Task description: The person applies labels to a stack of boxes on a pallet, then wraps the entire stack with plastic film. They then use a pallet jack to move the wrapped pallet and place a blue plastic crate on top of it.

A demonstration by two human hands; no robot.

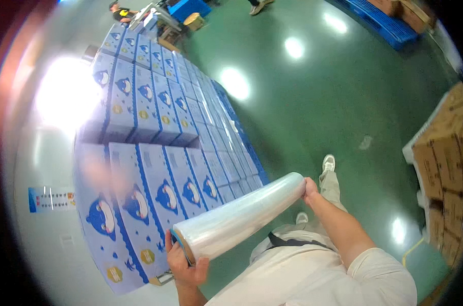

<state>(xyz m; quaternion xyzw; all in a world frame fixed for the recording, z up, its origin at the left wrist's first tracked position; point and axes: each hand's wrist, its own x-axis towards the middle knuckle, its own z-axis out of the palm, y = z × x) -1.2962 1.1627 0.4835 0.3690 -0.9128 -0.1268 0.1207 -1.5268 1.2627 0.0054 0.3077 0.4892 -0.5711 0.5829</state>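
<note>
A long roll of clear stretch film (241, 214) spans the space between my two hands, tilted with its right end farther away. My left hand (187, 265) grips the near end, fingers at the core's rim. My right hand (310, 189) closes around the far end; its fingertips are partly hidden behind the roll. Just left of the roll rises a big stack of light blue printed boxes (162, 188), each with a dark blue cartoon sea animal. Film sheen shows along the stack's right side.
The stack stands on a blue pallet (259, 166). Brown cartons (443, 168) are piled at the right. Another blue pallet (389, 25) with cartons lies at the far right. A person (120, 13) is at the far left near a blue bin (189, 9). Green floor (303, 97) reflects lights.
</note>
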